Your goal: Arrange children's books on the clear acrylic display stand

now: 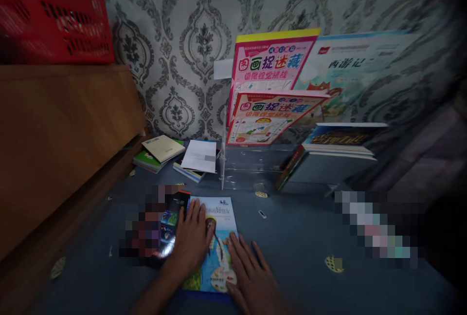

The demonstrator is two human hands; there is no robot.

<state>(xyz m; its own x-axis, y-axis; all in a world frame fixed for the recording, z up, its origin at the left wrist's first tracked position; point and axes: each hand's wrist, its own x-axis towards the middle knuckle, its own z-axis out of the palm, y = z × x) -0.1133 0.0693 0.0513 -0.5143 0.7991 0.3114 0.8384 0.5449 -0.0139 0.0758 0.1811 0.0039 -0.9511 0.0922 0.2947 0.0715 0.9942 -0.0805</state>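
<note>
A light blue picture-cover book (219, 237) lies flat on the dark blue cloth in front of me. My left hand (193, 232) rests on its left side, fingers stretched out and pointing away from me. Along the book's right edge lies my right hand (255, 271), its fingers flat and slightly spread, with the thumb at the lower corner. Just left of the blue book is a dark glossy book (171, 227), which my left hand partly covers. Part of that dark book is blurred out.
A clear acrylic rack (241, 174) holds a pink book (270, 62), a red-edged book (273, 118), a Journey-style large book (350, 69) and thicker books (339, 144). Small book stacks (160, 152) lie behind left. A red basket (73, 18) tops a wooden cabinet (65, 149).
</note>
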